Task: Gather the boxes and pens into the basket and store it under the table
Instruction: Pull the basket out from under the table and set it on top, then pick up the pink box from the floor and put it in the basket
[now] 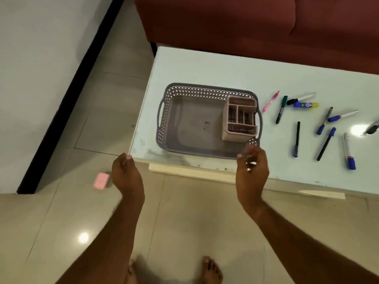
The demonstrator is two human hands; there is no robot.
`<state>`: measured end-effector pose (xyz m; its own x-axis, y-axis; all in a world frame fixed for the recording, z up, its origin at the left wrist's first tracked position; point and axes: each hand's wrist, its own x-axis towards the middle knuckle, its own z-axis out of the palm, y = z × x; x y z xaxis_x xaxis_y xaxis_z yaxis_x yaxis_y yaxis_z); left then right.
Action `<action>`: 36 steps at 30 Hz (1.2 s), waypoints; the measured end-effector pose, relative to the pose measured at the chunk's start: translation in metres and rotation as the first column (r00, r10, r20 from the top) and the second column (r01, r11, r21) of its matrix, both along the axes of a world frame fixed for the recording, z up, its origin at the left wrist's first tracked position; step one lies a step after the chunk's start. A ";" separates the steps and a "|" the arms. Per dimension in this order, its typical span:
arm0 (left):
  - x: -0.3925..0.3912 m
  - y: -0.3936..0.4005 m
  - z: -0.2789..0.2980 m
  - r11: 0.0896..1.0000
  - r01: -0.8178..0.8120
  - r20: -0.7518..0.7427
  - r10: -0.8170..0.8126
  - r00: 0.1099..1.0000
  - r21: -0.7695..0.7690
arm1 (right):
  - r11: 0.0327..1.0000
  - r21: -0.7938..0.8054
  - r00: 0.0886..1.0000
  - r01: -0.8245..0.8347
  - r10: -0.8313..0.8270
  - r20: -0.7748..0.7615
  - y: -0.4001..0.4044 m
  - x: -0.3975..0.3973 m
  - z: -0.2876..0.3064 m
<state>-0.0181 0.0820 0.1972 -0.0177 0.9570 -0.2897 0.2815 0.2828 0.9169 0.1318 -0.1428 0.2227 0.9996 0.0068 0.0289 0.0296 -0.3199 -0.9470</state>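
pink plastic, item one: a small flat box [101, 181] on the floor tiles, well left of the basket and below the table [205, 66] edge. it looks light and rigid; take it by its long sides.

item two: your left hand [126, 173], off the table's near left corner, left of the basket, fingers loosely curled and holding nothing.

item three: the basket [170, 111], grey lattice plastic, on the table's left end. cut-out handles at both short ends; lift it there, with both hands. likely light, with walls that may flex a little.

item four: a pink divided organiser box [240, 117], standing inside the basket against its right wall. stiff, probably light, and tall enough to tip if the basket tilts.

item five: your right hand [252, 171], at the basket's near right corner. it is blurred, fingers bent inward with the tips apart; whether they touch the rim you cannot tell.

item six: loose pens and markers on the tabletop, all right of the basket: a pink pen [270, 101] nearest, a green marker [281, 112], a blue and yellow glue stick [305, 104], then blue-capped and black ones further right. all are smooth, round and apt to roll; pinch each mid-barrel.
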 end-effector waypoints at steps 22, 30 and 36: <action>-0.240 0.179 -0.075 0.900 -0.103 0.009 0.117 0.993 -0.424 | 0.838 0.149 0.660 -0.525 0.512 -0.549 0.274 -0.243 -0.062; -0.261 0.231 -0.134 0.820 -0.056 0.022 0.084 0.996 -0.570 | 0.872 0.148 0.560 -0.467 0.421 -0.713 0.346 -0.266 -0.151; -0.256 0.257 -0.197 0.763 -0.060 0.039 0.111 0.993 -0.644 | 0.834 0.090 0.507 -0.544 0.412 -0.757 0.381 -0.268 -0.222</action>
<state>-0.2744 0.3394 -0.0003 -0.0456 0.5437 -0.8381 0.1698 0.8309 0.5298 -0.1364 0.2385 0.0005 0.5225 0.4282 -0.7373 -0.4446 -0.6011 -0.6642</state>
